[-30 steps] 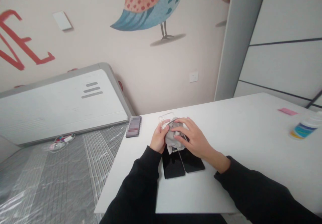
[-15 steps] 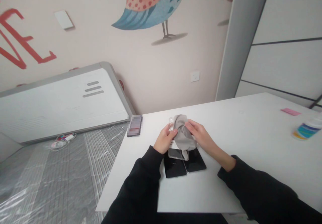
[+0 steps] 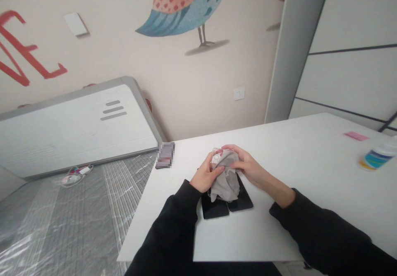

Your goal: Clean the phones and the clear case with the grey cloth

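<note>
A clear phone case [image 3: 216,157] is held just above the white table [image 3: 310,177], wrapped in a grey cloth [image 3: 226,182]. My left hand [image 3: 205,176] grips the case and cloth from the left, fingers closed. From the right, my right hand [image 3: 248,165] presses the cloth onto the case with curled fingers. Under the hanging cloth, two black phones [image 3: 214,209] lie side by side on the table; their upper parts are hidden.
A small dark, blurred object [image 3: 165,155] lies at the table's back left corner. A pink slip [image 3: 356,136] and a colourful round container [image 3: 376,158] sit at the far right. Left of the table a white panel [image 3: 77,127] leans over a plastic-covered floor.
The cloth was spread loose between my hands half a second ago; now it is bunched round the case and both hands have closed together on it.
</note>
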### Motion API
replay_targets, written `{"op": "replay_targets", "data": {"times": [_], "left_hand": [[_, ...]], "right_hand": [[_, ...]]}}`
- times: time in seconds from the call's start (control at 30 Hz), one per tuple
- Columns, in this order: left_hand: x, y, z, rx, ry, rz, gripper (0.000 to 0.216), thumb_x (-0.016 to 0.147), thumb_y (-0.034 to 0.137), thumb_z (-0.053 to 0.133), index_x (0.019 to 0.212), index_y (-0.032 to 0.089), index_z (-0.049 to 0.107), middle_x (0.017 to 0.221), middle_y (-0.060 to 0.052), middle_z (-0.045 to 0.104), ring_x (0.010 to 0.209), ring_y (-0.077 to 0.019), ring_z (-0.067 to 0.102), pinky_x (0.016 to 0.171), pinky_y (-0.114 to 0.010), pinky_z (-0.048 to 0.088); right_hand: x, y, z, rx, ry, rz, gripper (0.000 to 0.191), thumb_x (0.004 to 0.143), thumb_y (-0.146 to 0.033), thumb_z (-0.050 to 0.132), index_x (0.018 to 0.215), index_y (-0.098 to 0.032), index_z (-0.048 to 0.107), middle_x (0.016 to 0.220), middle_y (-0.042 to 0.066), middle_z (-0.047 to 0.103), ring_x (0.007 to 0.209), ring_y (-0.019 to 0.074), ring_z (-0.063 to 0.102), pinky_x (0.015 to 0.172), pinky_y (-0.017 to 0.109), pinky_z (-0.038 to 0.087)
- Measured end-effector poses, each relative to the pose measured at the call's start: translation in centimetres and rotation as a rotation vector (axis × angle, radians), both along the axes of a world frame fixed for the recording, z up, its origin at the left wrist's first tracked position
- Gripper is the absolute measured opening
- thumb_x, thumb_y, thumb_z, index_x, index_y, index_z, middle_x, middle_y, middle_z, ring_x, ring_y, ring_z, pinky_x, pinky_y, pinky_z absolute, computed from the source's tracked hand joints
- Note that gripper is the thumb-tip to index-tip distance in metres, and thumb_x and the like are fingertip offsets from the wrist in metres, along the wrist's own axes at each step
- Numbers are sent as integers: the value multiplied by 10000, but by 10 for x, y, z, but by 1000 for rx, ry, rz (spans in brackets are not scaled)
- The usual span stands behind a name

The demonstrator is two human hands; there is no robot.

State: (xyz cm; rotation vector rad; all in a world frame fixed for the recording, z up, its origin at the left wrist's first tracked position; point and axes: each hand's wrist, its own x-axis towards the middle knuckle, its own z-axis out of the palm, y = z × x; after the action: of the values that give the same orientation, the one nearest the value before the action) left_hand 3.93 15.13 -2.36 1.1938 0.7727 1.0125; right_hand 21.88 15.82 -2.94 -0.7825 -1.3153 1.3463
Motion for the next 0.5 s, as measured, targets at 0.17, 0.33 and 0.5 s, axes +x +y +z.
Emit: {"op": "replay_targets", "data": {"times": [0.17, 0.33, 0.5], "left_hand": [[-1, 5, -3, -19, -93, 96, 619, 691, 496, 893, 1183, 183, 686, 1147, -89, 765, 1139, -298, 694, 1083, -424, 475], [-2, 9, -10, -78, -161, 171, 550, 718, 468, 858, 1149, 155, 722, 1114, -122, 788, 1186, -353, 688, 1132, -503, 439], [-2, 9, -10, -82, -174, 231, 492, 746, 515, 838, 1060, 143, 763, 1133, -145, 787, 1213, -363, 676, 1142, -506, 440]], "right_hand": [[-2, 5, -7, 91, -30, -77, 578, 589, -186, 557, 1158, -253, 631, 1079, 69, 735, 940, 265, 701, 707, 370, 573], [8, 3, -3, 257, -68, -398, 329, 749, -226, 589, 1075, -250, 631, 1165, 86, 660, 1139, 298, 611, 1008, 518, 495], [0, -20, 12, 888, -467, -488, 175, 948, -203, 572, 1075, -222, 691, 1083, 94, 688, 1059, 268, 631, 983, 470, 515]]}}
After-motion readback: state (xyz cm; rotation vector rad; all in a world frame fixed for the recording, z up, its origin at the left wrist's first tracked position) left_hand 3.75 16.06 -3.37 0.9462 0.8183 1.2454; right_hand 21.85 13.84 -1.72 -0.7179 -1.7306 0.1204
